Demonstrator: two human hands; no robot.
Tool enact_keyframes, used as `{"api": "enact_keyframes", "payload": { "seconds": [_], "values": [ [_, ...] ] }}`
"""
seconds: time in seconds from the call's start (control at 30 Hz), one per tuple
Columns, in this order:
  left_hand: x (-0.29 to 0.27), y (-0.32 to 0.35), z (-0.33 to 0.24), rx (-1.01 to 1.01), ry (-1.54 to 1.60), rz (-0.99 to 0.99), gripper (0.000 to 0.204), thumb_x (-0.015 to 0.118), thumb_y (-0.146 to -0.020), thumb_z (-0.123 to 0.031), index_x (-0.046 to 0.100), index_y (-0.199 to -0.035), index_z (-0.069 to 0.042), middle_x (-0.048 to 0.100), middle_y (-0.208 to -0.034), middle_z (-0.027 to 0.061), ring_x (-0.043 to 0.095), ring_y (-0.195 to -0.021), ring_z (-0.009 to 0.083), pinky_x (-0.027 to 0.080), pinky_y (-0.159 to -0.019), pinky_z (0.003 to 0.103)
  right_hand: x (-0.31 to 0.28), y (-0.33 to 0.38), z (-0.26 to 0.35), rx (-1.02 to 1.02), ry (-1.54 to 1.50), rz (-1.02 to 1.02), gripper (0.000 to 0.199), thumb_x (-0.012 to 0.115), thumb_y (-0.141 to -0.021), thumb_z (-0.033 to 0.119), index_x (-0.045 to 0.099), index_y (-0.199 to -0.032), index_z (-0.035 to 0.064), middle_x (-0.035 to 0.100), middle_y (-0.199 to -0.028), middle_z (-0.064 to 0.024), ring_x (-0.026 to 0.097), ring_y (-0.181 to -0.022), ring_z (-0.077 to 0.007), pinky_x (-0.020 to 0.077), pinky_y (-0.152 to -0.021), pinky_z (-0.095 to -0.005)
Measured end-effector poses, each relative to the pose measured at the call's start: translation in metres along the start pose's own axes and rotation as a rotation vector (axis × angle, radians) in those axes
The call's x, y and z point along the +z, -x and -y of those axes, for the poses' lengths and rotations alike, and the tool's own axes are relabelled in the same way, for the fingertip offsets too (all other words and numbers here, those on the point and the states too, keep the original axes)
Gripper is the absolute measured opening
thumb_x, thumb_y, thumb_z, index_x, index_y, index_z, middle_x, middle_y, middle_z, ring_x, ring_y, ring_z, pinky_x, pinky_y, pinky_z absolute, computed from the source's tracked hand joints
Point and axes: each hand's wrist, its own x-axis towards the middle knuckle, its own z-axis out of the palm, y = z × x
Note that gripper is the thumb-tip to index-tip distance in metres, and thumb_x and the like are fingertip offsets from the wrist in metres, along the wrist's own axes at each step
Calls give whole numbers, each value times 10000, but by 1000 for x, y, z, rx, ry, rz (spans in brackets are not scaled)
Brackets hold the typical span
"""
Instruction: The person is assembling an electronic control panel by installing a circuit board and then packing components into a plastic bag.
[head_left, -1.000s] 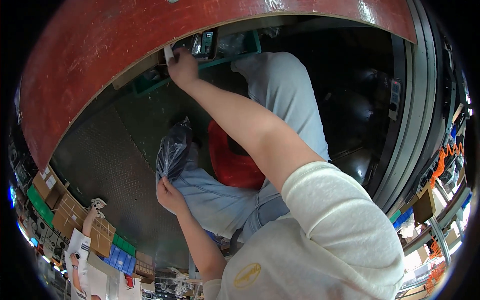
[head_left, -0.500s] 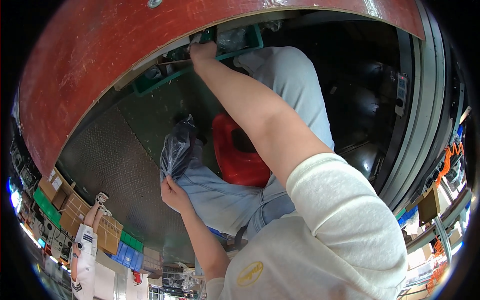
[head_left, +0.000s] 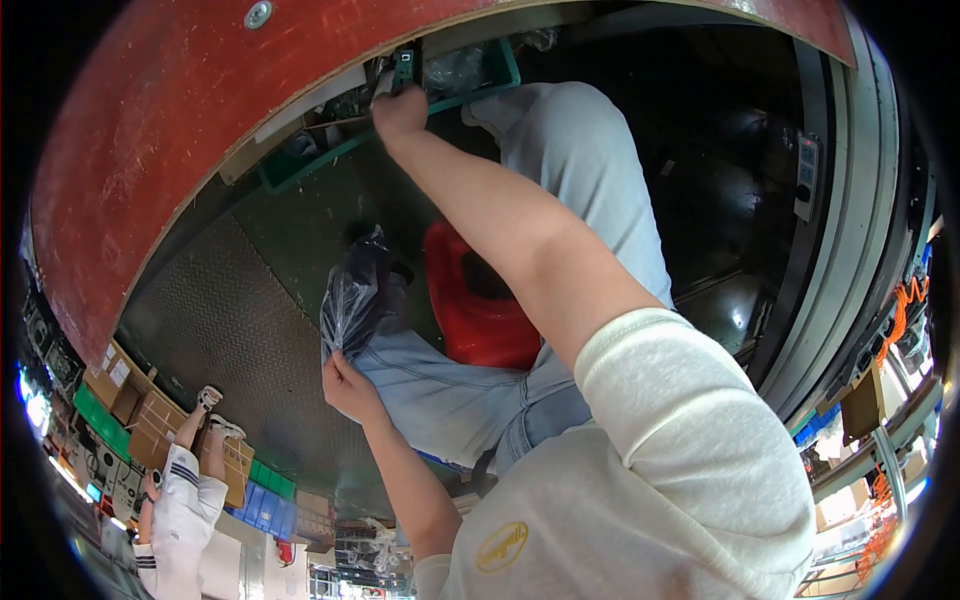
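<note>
My right hand (head_left: 400, 108) reaches far forward to the rim of a green tray (head_left: 300, 170) under the red tabletop (head_left: 170, 140). Its fingers are closed on a small dark part (head_left: 403, 68) held over the tray. My left hand (head_left: 350, 388) sits beside my knee and pinches the lower edge of a clear plastic bag (head_left: 355, 295) with dark contents. The bag stands up from my lap, against my blue jeans (head_left: 450, 400).
A red seat (head_left: 480, 320) shows between my legs. Grey tread-plate floor (head_left: 230, 330) lies below the table. Another person in white (head_left: 175, 505) is at the lower left near cardboard boxes (head_left: 125, 395) and blue crates (head_left: 265, 505). A grey machine frame (head_left: 850, 260) runs along the right.
My right hand has moved with the small dark part further toward the green tray. My left hand keeps the bag in the same place.
</note>
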Motion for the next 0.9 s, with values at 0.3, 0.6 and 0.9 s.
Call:
{"api": "enact_keyframes", "payload": {
  "seconds": [0.3,0.6,0.9],
  "values": [
    [-2,-1,-2,6,-6,-5,257,522,-908,-219,613,-849,13,604,-728,181,574,-626,303,444,-586,360,8,-25,11,-209,108,52,260,572,-763,122,555,-974,-29,615,-919,-255,582,-898,-417,470,-781,-439],
    [4,-5,-5,17,-4,28,258,529,-905,-228,612,-847,9,601,-722,178,569,-614,302,442,-569,363,26,-40,18,-656,178,73,216,565,-766,132,548,-937,1,614,-867,-238,587,-855,-407,477,-737,-468],
    [1,-6,-2,31,-5,-23,235,531,-902,-215,616,-850,-2,613,-740,168,587,-650,320,451,-593,378,-22,38,-36,-373,504,544,191,558,-766,166,591,-880,17,628,-887,-204,604,-860,-367,486,-744,-446]
  ]
}}
